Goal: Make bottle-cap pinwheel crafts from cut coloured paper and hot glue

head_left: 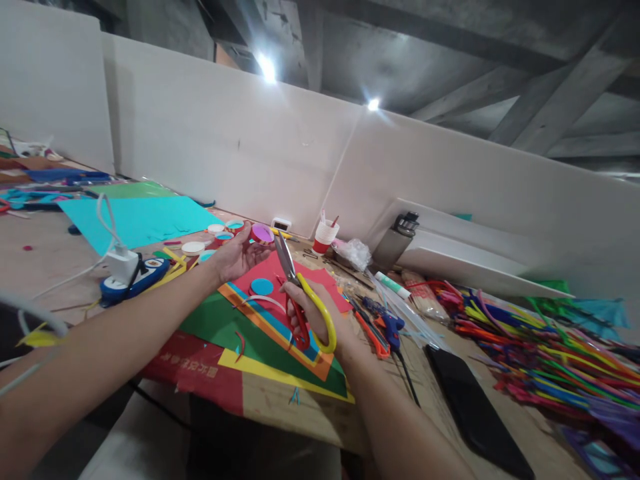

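Note:
My right hand grips a pair of scissors with yellow and red handles, blades pointing up and away. My left hand is held just left of the blades, fingers curled round a small pink disc. Below both hands lie stacked sheets of coloured paper, red, green, orange and yellow, with a blue paper circle on the red sheet.
A blue glue gun and a black phone lie right of the sheets, beside a heap of coloured pipe cleaners. A paper cup, several bottle caps, cyan paper and a power strip stand farther off.

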Tool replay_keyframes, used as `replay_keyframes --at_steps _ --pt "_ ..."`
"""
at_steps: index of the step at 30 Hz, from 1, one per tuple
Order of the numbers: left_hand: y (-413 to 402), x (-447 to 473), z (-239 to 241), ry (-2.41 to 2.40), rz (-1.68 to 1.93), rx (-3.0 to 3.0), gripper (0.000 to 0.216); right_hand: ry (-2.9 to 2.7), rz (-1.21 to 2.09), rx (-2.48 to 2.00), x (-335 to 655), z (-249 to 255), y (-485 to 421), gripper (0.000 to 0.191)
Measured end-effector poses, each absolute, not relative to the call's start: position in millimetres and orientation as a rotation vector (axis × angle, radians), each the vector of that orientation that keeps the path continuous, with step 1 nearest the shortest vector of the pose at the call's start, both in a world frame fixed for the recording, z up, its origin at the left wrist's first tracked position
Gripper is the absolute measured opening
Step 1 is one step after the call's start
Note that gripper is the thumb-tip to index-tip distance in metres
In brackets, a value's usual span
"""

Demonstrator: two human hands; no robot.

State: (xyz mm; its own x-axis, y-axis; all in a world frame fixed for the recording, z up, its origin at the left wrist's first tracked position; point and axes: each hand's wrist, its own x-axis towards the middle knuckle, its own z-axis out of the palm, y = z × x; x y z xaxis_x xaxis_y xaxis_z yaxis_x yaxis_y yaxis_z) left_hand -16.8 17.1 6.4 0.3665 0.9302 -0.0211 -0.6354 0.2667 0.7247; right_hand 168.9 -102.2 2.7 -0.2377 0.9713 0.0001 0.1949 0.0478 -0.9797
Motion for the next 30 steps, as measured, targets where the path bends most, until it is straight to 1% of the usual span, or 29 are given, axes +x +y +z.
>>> replay_keyframes --at_steps 3,6,11,14,19,24,26,30 --pt "17 -17 7 0.503 1.093 0.744 0.045 -1.541 1.25 -1.221 168 -2 -100 0.032" --pt "16 -16 4 0.539 1.029 0.831 0.044 -1.467 1.16 -1.249 167 -12 -95 0.032" --pt "10 -10 -5 0.553 0.843 0.946 0.03 -1.44 0.842 -1.3 169 -22 -85 0.037" --pt "1 -2 -10 0.603 0.773 1.024 0.033 -1.433 0.705 -1.202 168 -22 -84 0.041" --pt "-13 13 -14 0.68 0.757 1.222 0.046 -1.37 0.758 -1.026 162 -21 -85 0.045" --pt "-20 21 -18 0.817 0.675 1.367 0.061 -1.322 0.872 -0.983 158 -16 -86 0.039" --pt "-21 21 -17 0.773 0.678 1.398 0.066 -1.211 0.933 -0.975 160 -13 -85 0.037" --pt "-23 18 -11 0.497 0.764 1.603 0.055 -0.991 1.043 -0.94 166 -10 -83 0.035"
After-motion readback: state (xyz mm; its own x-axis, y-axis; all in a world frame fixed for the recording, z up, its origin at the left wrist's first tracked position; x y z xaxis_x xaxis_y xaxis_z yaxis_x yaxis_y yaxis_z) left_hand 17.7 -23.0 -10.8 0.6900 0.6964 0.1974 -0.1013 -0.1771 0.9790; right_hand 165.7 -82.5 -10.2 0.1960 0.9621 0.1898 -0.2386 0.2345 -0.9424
